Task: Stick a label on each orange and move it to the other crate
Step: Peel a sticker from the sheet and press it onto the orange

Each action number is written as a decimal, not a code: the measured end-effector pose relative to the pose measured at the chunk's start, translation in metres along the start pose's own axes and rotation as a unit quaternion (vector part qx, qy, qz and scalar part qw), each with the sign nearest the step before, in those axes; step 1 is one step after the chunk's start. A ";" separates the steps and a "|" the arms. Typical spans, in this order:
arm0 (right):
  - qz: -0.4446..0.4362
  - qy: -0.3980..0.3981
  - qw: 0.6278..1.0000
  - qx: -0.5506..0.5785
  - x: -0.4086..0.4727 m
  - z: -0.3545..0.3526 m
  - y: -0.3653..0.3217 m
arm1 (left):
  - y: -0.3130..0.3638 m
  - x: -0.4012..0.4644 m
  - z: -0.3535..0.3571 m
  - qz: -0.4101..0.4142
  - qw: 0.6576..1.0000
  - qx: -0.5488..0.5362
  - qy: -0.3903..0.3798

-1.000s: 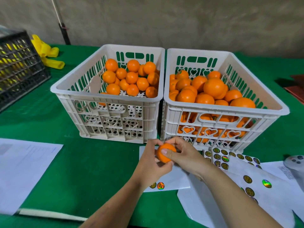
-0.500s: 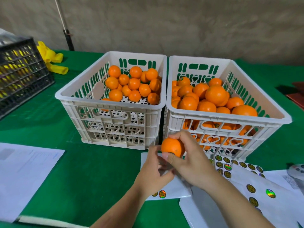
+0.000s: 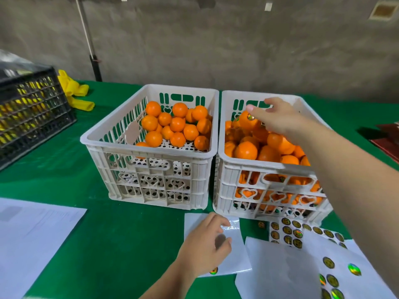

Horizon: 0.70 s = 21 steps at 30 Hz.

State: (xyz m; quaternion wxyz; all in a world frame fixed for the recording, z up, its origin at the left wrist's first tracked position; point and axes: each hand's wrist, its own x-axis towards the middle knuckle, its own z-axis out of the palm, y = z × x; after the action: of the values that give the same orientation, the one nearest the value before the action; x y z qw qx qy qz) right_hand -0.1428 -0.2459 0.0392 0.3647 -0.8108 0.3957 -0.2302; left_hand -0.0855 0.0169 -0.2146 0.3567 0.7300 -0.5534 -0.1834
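Where both hands held it, labelled orange (image 3: 248, 121) now in right crate (image 3: 267, 167), right hand (image 3: 278, 117) fingers apart.

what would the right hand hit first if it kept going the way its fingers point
Probably the far wall of the right crate. The right hand points up-left over a labelled orange toward that wall, though depth is hard to judge.

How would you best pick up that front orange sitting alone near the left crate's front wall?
Take the lone orange around its round middle, fingers reaching straight down from above. The left crate walls it in at the front, so no sideways approach works. It is partly hidden behind the rim, but the floor beside it looks bare, probably leaving room for fingers on either side.
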 end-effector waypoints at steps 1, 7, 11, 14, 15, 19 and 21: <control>0.008 0.006 1.000 -0.004 0.000 0.004 0.005 | 0.000 0.000 0.000 0.006 1.000 0.005 -0.001; -0.155 0.082 0.981 -0.081 -0.037 0.037 0.021 | -0.003 0.002 0.004 0.097 0.989 0.097 0.057; -0.243 0.046 0.947 -0.205 -0.057 0.055 0.014 | 0.002 0.003 0.009 0.151 0.967 0.183 0.096; -0.272 0.061 0.918 -0.281 -0.062 0.058 0.017 | 0.004 0.006 0.008 0.173 0.958 0.219 0.068; -0.266 0.058 0.918 -0.288 -0.062 0.057 0.017 | 0.005 0.007 0.006 0.175 0.956 0.229 0.049; -0.201 0.035 0.930 -0.307 -0.057 0.057 0.019 | 0.005 0.015 -0.003 0.173 0.945 0.276 -0.015; -0.139 -0.034 0.949 -0.280 -0.050 0.056 0.019 | 0.009 0.021 -0.007 0.148 0.948 0.277 -0.055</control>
State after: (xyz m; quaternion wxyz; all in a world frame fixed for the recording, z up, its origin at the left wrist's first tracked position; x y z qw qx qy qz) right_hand -0.1432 -0.1904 -0.0148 0.1010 -0.9347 0.3146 -0.1309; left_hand -0.0802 -0.0022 -0.2012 0.1323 0.6989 -0.7028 -0.0082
